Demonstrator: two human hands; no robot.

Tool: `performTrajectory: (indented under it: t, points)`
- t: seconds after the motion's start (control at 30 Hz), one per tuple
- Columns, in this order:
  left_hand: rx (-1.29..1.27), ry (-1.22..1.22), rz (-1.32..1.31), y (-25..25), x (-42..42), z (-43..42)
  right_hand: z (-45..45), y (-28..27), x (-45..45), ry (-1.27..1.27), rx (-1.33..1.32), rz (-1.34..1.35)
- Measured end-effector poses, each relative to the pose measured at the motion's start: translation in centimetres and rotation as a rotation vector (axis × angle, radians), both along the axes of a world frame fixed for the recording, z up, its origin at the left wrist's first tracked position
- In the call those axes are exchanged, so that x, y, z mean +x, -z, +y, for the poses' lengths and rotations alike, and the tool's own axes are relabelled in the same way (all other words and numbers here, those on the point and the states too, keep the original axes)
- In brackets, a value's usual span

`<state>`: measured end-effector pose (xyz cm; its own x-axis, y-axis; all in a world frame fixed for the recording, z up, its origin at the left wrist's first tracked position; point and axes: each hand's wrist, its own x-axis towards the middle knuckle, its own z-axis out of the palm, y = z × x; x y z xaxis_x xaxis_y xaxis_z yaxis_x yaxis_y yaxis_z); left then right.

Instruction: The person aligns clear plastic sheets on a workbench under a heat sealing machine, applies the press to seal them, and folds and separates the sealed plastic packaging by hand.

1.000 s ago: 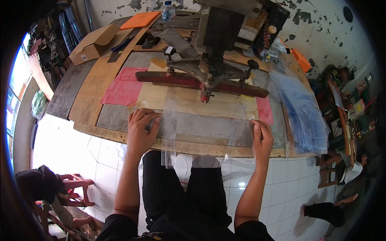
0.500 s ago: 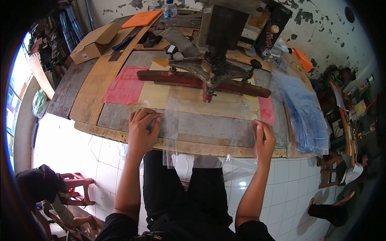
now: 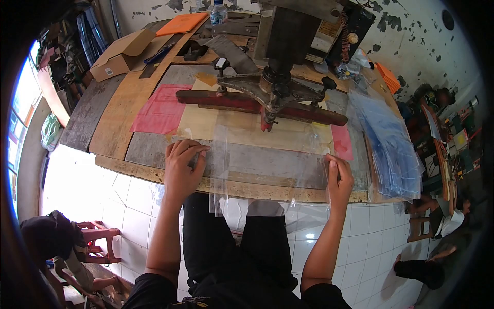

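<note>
A clear plastic sheet (image 3: 257, 172) lies across the front of the worktable, its near end hanging past the edge above my lap. My left hand (image 3: 184, 167) is at the sheet's left edge, thumb and fingers closed in a pinch. On the opposite side my right hand (image 3: 339, 177) pinches the right edge between thumb and fingers. The sheet's far end reaches toward a press (image 3: 275, 85), beneath its long red-sided bar (image 3: 231, 102). Under the bar lies a pale yellow sheet (image 3: 226, 129) with pink pieces (image 3: 159, 109) at its ends.
A stack of clear bluish plastic sheets (image 3: 388, 147) lies at the right. An open cardboard box (image 3: 121, 54), an orange folder (image 3: 182, 24) and a water bottle (image 3: 218, 14) stand at the back. Other people sit low at the left and right, near a red stool (image 3: 100, 242).
</note>
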<state>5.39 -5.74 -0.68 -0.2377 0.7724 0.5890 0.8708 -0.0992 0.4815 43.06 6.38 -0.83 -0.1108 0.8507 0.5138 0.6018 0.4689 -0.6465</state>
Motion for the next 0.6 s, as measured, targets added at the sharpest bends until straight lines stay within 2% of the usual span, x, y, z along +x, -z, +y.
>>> performTrajectory:
  t: [0.6]
  points:
    - [0.002, -0.008, -0.016, 0.08, 0.03, -0.09, -0.02, 0.14, -0.05, 0.0, 0.011, 0.011]
